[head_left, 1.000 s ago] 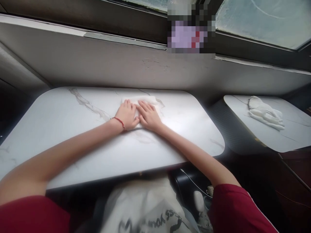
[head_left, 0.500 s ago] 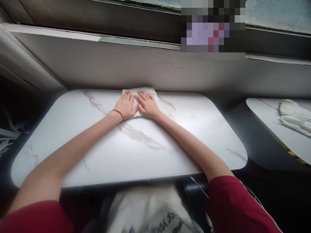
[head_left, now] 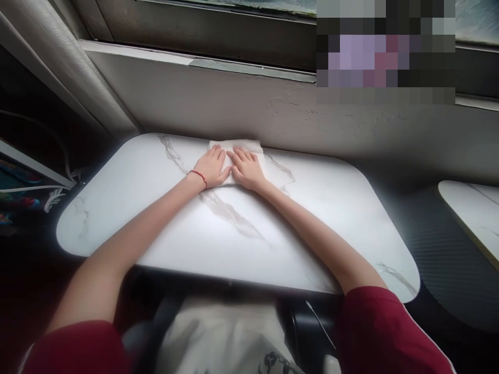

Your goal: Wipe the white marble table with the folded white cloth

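Observation:
A white cloth [head_left: 236, 145] lies flat at the far edge of the white marble-patterned tabletop [head_left: 187, 234], against the wall. My left hand [head_left: 212, 166], with a red string bracelet at the wrist, presses on the cloth's left part, fingers stretched out flat. On its right part rests my right hand [head_left: 247, 167], also flat with fingers spread. The two thumbs point toward each other and nearly meet. Much of the cloth is hidden under both hands.
Behind the tabletop stands a grey wall [head_left: 234, 109] with a window ledge above. A second marble-patterned table [head_left: 475, 208] is at the right. White cables [head_left: 56, 195] hang at the left, and another thin cable [head_left: 319, 324] runs below the front edge.
The view has swung left and tilted, so the tabletop sits further right in the picture. The glove-like white cloth on the right table has left view. Both hands stay flat on the cloth.

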`<state>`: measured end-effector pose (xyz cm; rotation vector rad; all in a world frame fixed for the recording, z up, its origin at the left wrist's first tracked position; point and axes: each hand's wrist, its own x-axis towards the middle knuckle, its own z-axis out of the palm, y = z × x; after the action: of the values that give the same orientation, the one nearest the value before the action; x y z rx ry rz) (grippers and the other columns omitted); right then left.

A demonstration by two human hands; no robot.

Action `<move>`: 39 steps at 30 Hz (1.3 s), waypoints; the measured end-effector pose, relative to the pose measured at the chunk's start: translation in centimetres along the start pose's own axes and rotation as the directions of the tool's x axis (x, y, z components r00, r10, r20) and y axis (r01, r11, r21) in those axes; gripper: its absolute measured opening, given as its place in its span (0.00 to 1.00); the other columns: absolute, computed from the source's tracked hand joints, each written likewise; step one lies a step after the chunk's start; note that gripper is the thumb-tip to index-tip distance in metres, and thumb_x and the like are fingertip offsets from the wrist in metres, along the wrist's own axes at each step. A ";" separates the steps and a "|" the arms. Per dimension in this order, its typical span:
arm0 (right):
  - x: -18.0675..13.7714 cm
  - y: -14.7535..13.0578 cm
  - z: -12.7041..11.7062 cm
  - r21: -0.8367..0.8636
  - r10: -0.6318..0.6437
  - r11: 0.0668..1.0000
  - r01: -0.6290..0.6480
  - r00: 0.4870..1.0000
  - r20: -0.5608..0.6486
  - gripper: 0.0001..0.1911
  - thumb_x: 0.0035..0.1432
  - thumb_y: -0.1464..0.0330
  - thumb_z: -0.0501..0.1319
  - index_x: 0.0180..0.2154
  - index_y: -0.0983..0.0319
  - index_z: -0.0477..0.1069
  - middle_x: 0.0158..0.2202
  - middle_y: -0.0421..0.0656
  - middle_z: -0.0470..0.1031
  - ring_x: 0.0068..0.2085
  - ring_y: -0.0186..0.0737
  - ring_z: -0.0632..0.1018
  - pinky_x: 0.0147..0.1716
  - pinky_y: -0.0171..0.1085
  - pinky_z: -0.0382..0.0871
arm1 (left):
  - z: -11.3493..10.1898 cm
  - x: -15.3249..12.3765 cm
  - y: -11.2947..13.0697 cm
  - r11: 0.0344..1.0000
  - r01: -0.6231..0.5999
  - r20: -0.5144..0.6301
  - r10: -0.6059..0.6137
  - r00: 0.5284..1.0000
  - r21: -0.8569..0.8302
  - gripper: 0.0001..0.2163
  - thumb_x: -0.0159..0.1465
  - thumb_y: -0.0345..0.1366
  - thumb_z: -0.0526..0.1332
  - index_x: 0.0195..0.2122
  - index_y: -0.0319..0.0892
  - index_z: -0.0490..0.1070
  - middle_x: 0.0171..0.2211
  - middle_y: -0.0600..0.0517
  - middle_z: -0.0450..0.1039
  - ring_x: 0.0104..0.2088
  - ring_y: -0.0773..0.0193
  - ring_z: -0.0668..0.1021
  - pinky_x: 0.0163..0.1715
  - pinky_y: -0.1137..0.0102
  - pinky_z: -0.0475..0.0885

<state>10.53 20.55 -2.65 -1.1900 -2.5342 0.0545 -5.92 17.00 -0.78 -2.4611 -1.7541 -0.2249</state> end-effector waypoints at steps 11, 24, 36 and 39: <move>-9.9 -7.7 -2.9 -0.222 -0.065 0.972 0.082 0.994 0.083 0.31 0.71 0.67 0.45 0.68 0.78 0.55 0.68 0.70 0.57 0.66 0.67 0.63 0.58 0.58 0.59 | -2.7 -9.2 4.1 0.989 -0.138 0.042 0.137 0.990 0.044 0.28 0.69 0.39 0.49 0.63 0.20 0.63 0.66 0.28 0.61 0.70 0.41 0.61 0.69 0.52 0.58; -15.4 -15.4 -2.9 -0.096 -0.403 0.910 0.403 0.915 0.023 0.38 0.63 0.61 0.55 0.65 0.83 0.59 0.62 0.76 0.64 0.60 0.75 0.69 0.53 0.65 0.66 | -3.3 -23.2 7.1 0.897 0.216 -0.151 -0.292 0.944 -0.385 0.22 0.74 0.33 0.46 0.68 0.44 0.56 0.71 0.44 0.57 0.73 0.55 0.55 0.68 0.51 0.64; -11.2 -14.9 -0.9 0.029 -0.452 0.886 0.462 0.877 -0.161 0.32 0.65 0.61 0.50 0.63 0.75 0.64 0.61 0.68 0.67 0.58 0.66 0.69 0.52 0.59 0.65 | -2.9 -23.1 4.7 0.909 0.302 -0.183 -0.361 0.914 -0.287 0.21 0.74 0.38 0.48 0.67 0.40 0.56 0.70 0.37 0.58 0.72 0.48 0.57 0.66 0.47 0.65; -9.9 -15.4 -0.3 0.043 -0.459 0.882 0.470 0.875 -0.156 0.31 0.65 0.60 0.51 0.62 0.75 0.64 0.60 0.68 0.67 0.57 0.65 0.69 0.52 0.58 0.65 | -2.8 -22.9 3.7 0.890 0.333 -0.172 -0.398 0.901 -0.311 0.20 0.75 0.39 0.47 0.65 0.40 0.58 0.70 0.37 0.58 0.72 0.48 0.56 0.66 0.46 0.64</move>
<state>5.08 3.11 -2.48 -0.5061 -2.5899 -0.0450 -9.97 -6.00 -2.24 -2.1190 -2.1896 -0.8082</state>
